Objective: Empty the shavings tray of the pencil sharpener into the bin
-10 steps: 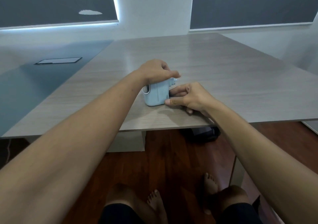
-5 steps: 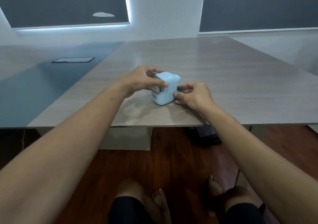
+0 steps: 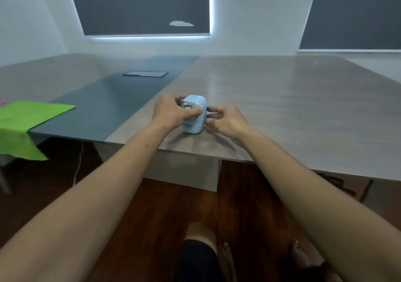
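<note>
A small pale-blue plastic pencil sharpener (image 3: 194,114) stands upright on the grey wood-grain desk (image 3: 282,99), near its front edge. The left hand (image 3: 173,112), at nine o'clock, has its grip closed around the sharpener's front. The right hand (image 3: 225,120), at three o'clock, has fingers loosely curled, touching its side.

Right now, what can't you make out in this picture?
- Bin: none shows in the head view.
- Shavings tray: not discernible; the left hand covers the front of the pale blue plastic pencil sharpener.
- Sharpener's right side: hidden behind its body, where the right hand's fingers reach.
</note>
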Tool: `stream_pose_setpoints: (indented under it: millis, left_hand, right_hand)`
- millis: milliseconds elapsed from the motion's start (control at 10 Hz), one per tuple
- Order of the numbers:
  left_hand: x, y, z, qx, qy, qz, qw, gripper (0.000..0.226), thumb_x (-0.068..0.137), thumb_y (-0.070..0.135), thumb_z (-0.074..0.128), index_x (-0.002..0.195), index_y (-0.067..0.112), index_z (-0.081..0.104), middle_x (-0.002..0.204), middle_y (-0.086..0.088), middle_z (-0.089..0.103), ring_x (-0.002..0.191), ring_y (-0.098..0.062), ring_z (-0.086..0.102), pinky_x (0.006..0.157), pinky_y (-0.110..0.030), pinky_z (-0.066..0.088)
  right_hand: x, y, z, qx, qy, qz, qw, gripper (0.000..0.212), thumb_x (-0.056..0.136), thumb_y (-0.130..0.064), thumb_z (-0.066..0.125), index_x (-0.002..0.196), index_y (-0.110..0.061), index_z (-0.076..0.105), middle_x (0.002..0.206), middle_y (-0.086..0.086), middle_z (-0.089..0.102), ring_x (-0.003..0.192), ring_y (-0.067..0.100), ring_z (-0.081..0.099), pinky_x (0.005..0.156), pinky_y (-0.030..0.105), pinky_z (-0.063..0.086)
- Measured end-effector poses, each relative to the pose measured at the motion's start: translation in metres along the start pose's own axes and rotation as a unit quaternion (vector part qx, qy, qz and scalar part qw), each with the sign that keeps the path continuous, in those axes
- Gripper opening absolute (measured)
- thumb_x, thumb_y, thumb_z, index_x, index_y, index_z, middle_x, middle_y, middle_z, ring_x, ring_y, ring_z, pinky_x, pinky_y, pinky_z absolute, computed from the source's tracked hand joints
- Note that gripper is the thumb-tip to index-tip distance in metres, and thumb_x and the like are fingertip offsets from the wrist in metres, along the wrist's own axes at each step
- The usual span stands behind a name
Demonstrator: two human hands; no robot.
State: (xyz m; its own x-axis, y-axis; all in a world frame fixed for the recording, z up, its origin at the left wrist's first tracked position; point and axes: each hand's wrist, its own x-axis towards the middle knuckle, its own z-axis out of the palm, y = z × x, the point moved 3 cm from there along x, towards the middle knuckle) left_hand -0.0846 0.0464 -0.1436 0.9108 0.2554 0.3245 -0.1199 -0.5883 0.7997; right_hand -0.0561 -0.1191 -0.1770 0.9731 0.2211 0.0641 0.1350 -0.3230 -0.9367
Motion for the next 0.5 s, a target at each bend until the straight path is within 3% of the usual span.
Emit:
stream_pose_setpoints:
  millis: [100, 200, 300, 400, 500]
  left_hand:
    - [0.004, -0.016, -0.021, 0.007, 0.031, -0.006, 0.999, 0.061, 0.061, 0.038, 0.088, 0.116, 0.018, 0.072, 0.101, 0.002, 0.074, 0.097, -0.013, 0.069, 0.093, -0.032, 0.054]
    - [0.008, -0.024, -0.033, 0.026, 0.050, -0.025, 0.998, 0.066, 0.063, 0.038, 0.088, 0.122, 0.017, 0.069, 0.109, -0.001, 0.073, 0.103, -0.016, 0.067, 0.095, -0.033, 0.052]
    - [0.014, -0.030, -0.036, 0.024, 0.053, -0.032, 0.998, 0.066, 0.065, 0.036, 0.088, 0.124, 0.016, 0.067, 0.108, -0.002, 0.071, 0.105, -0.017, 0.066, 0.096, -0.031, 0.051]
    - [0.010, -0.028, -0.036, 0.023, 0.044, -0.046, 0.998, 0.072, 0.063, 0.038, 0.089, 0.128, 0.016, 0.064, 0.117, -0.004, 0.069, 0.110, -0.017, 0.064, 0.097, -0.031, 0.050]
    - [0.007, -0.017, -0.035, 0.012, 0.048, -0.054, 0.997, 0.089, 0.061, 0.047, 0.088, 0.136, 0.013, 0.055, 0.136, -0.002, 0.059, 0.124, -0.017, 0.056, 0.100, -0.028, 0.045]
  right_hand:
    - [0.008, -0.012, 0.030, 0.003, -0.027, 0.000, 1.000, 0.052, 0.087, -0.001, 0.064, 0.138, -0.003, 0.055, 0.112, 0.017, 0.075, 0.089, 0.025, 0.068, 0.096, 0.049, 0.055]
    - [0.017, -0.020, 0.049, -0.029, -0.040, -0.007, 0.999, 0.061, 0.078, -0.008, 0.067, 0.139, -0.009, 0.057, 0.109, 0.008, 0.077, 0.087, 0.021, 0.067, 0.095, 0.046, 0.056]
    - [0.035, -0.011, 0.057, -0.040, -0.038, -0.010, 0.998, 0.069, 0.068, -0.014, 0.063, 0.136, -0.014, 0.060, 0.111, 0.005, 0.077, 0.104, 0.027, 0.071, 0.097, 0.046, 0.055]
    - [0.016, -0.023, 0.053, -0.078, -0.027, -0.014, 0.997, 0.065, 0.079, -0.001, 0.060, 0.143, -0.009, 0.052, 0.126, 0.008, 0.068, 0.116, 0.028, 0.066, 0.102, 0.041, 0.051]
    - [0.006, -0.026, 0.039, -0.123, 0.007, -0.018, 0.992, 0.058, 0.088, -0.001, 0.056, 0.146, -0.007, 0.048, 0.138, 0.009, 0.061, 0.127, 0.023, 0.058, 0.109, 0.028, 0.041]
